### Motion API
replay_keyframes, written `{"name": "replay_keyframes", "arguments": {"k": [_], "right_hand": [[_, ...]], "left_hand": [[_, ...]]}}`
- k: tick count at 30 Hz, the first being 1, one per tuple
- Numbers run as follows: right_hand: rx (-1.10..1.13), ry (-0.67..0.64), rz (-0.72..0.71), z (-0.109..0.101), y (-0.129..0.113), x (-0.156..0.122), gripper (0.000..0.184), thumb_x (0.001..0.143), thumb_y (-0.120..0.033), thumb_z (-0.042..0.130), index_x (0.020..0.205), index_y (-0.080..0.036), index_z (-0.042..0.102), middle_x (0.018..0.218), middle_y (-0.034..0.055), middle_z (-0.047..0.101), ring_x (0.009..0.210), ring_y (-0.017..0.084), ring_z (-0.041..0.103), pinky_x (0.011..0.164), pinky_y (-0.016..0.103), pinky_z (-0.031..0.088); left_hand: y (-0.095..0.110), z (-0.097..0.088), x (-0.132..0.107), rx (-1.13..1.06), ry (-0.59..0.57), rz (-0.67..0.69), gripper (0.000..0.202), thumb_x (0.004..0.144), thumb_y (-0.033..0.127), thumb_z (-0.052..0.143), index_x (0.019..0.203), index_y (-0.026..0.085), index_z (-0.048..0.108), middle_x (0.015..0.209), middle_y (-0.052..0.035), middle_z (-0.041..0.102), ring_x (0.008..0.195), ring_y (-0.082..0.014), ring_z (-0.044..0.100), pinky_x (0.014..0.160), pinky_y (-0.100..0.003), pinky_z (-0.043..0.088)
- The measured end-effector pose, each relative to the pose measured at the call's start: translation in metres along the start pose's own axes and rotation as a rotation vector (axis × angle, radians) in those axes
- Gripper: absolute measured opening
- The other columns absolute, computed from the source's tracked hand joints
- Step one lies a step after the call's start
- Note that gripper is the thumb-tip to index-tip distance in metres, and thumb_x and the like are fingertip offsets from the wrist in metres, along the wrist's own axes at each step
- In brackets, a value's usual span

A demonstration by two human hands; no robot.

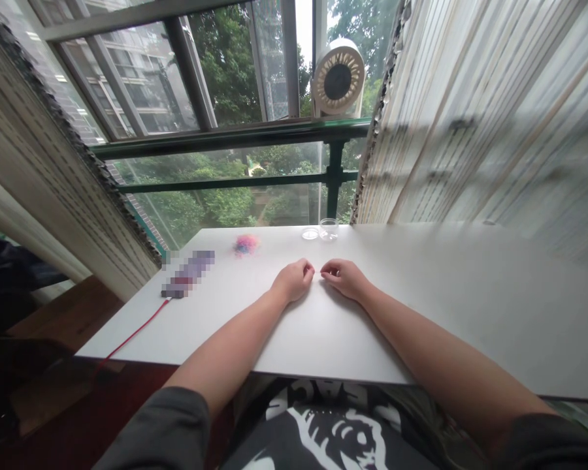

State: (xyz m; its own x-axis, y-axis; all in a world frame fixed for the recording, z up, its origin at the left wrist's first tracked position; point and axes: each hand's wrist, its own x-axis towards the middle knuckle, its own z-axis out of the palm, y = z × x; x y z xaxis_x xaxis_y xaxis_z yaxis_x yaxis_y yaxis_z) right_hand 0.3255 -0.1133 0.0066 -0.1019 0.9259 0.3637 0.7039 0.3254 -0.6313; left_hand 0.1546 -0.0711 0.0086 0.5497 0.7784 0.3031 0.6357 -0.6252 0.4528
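Note:
My left hand (294,279) rests on the white table (294,333) with its fingers curled and thumb and fingertip pinched together. Facing it across a narrow gap, my right hand (343,277) is also closed in a pinch. Whatever the fingertips hold is too small and thin to name. Beyond my hands stand a clear round plastic container (328,230) and, just left of it, a flat clear lid (310,234). Farther left lies a small loose heap of pink, blue and orange strands or bands (247,245), too fine to make out singly.
A blurred-out flat device (189,274) lies at the table's left, a red cable (137,328) running from it over the edge. A white round fan (338,81) stands by the window above a green railing (235,138). Curtains (451,117) hang on both sides.

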Motion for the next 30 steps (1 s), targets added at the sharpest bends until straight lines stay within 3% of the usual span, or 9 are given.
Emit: {"name": "replay_keyframes", "arguments": {"k": [4, 11, 20, 25, 30], "right_hand": [[-0.07, 0.056, 0.039, 0.0, 0.004, 0.002, 0.014, 0.07, -0.023, 0.052, 0.074, -0.018, 0.065, 0.069, 0.0009, 0.062, 0.06, 0.011, 0.05, 0.059, 0.022, 0.039], [-0.258, 0.115, 0.144, -0.001, 0.018, 0.016, 0.015, 0.069, -0.024, 0.053, 0.073, -0.019, 0.067, 0.076, 0.004, 0.065, 0.069, 0.015, 0.055, 0.066, 0.024, 0.039], [-0.315, 0.04, 0.267, -0.012, 0.032, 0.037, 0.016, 0.067, -0.026, 0.055, 0.07, -0.02, 0.07, 0.072, 0.0052, 0.067, 0.065, 0.016, 0.057, 0.058, 0.024, 0.038], [-0.293, -0.009, 0.288, -0.018, 0.031, 0.04, 0.015, 0.064, -0.025, 0.058, 0.069, -0.019, 0.07, 0.069, 0.0055, 0.067, 0.061, 0.016, 0.057, 0.054, 0.024, 0.037], [-0.179, -0.03, 0.363, -0.031, 0.034, 0.028, 0.019, 0.063, -0.028, 0.059, 0.076, -0.018, 0.07, 0.065, 0.0042, 0.067, 0.055, 0.014, 0.056, 0.052, 0.022, 0.038]], "left_hand": [[-0.01, -0.006, 0.001, -0.029, 0.038, -0.042, 0.024, 0.081, 0.032, 0.039, 0.092, 0.018, 0.056, 0.078, -0.0035, 0.062, 0.071, -0.0146, 0.055, 0.064, -0.024, 0.039], [-0.046, -0.03, 0.0, -0.009, 0.111, -0.245, 0.022, 0.078, 0.029, 0.043, 0.088, 0.017, 0.059, 0.076, -0.0031, 0.063, 0.07, -0.0146, 0.055, 0.065, -0.024, 0.04], [-0.08, -0.054, 0.0, 0.02, 0.18, -0.378, 0.022, 0.076, 0.032, 0.045, 0.084, 0.018, 0.06, 0.077, -0.0021, 0.064, 0.072, -0.0145, 0.056, 0.065, -0.022, 0.04], [-0.11, -0.074, -0.004, 0.069, 0.3, -0.513, 0.02, 0.075, 0.032, 0.045, 0.081, 0.019, 0.06, 0.08, -0.0025, 0.065, 0.075, -0.0158, 0.056, 0.067, -0.023, 0.04], [-0.136, -0.083, -0.007, 0.085, 0.451, -0.665, 0.019, 0.073, 0.023, 0.047, 0.085, 0.018, 0.06, 0.089, -0.0044, 0.064, 0.082, -0.0168, 0.056, 0.072, -0.024, 0.041]]}}
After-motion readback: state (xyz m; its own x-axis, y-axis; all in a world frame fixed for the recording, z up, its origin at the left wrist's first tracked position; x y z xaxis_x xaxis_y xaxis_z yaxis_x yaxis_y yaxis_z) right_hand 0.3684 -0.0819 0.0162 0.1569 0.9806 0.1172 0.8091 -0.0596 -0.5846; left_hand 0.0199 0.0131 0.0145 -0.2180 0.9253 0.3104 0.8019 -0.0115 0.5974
